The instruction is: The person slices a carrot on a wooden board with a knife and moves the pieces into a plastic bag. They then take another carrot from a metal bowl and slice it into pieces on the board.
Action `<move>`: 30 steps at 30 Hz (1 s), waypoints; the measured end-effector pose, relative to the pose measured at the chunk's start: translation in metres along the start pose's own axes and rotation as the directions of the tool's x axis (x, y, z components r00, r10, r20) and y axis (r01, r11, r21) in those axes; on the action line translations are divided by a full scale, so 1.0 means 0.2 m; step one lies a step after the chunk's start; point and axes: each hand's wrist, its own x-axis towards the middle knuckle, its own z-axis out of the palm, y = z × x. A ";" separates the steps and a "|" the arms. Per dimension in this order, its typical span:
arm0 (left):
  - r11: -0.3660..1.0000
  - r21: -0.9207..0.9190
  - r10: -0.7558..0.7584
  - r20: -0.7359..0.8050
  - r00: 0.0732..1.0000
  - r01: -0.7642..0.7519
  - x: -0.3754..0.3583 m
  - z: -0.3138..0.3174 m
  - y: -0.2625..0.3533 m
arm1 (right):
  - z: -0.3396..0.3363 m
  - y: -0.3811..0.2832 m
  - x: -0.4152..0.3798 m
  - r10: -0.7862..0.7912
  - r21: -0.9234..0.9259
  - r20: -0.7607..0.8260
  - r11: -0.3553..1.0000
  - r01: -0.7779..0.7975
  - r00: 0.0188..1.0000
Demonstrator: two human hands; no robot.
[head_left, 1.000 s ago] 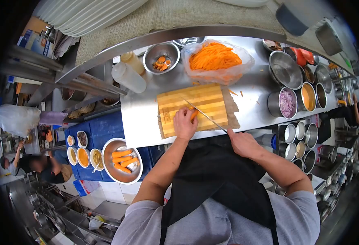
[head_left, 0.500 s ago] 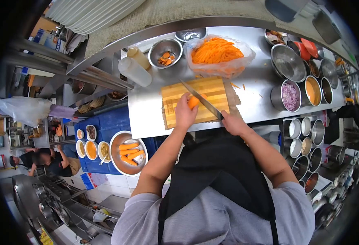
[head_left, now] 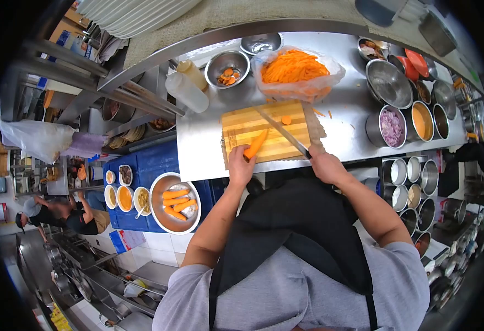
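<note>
My right hand (head_left: 327, 166) is closed round the handle of a long kitchen knife (head_left: 287, 135), its blade slanting up and left over a striped wooden cutting board (head_left: 236, 122). With my left hand (head_left: 241, 165) I grip the lower end of a peeled carrot (head_left: 257, 144), which lies tilted on the board, left of the blade. A small cut carrot piece (head_left: 286, 119) rests on the board to the right of the blade. Behind the board sits a plastic bag (head_left: 335, 79) full of shredded carrot (head_left: 294, 67).
A steel bowl (head_left: 154, 208) with several peeled carrots stands at lower left. Behind the board are a bowl (head_left: 211, 70) of carrot trimmings and squeeze bottles (head_left: 189, 92). Pots, one with chopped onion (head_left: 391, 127), line the right. A metal shelf edge (head_left: 242, 30) runs overhead. People (head_left: 82, 218) stand far left.
A cut carrot piece now lies apart on the board. My left hand has moved down and left with the carrot, whose upper end now points away. The knife has shifted slightly right.
</note>
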 end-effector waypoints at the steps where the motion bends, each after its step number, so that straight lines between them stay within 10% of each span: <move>1: 1.000 0.000 0.004 -0.013 1.000 -0.004 0.01 0.00 0.01 | -0.01 -0.02 0.00 -0.002 -0.006 -0.003 1.000 0.002 1.000; 19: 0.998 0.000 -0.067 -0.118 0.991 0.067 0.06 -0.06 -0.12 | 0.15 0.12 0.02 -0.070 0.249 -0.081 0.964 0.088 0.994; 26: 0.956 0.242 -0.178 0.018 0.984 0.168 0.19 -0.12 -0.01 | 0.25 0.45 -0.20 0.181 0.388 -0.208 0.917 -0.089 0.961; 30: 0.955 0.281 0.110 -0.044 0.993 -0.093 0.28 -0.09 0.08 | 0.32 0.56 -0.34 0.262 0.434 -0.196 0.887 -0.156 0.945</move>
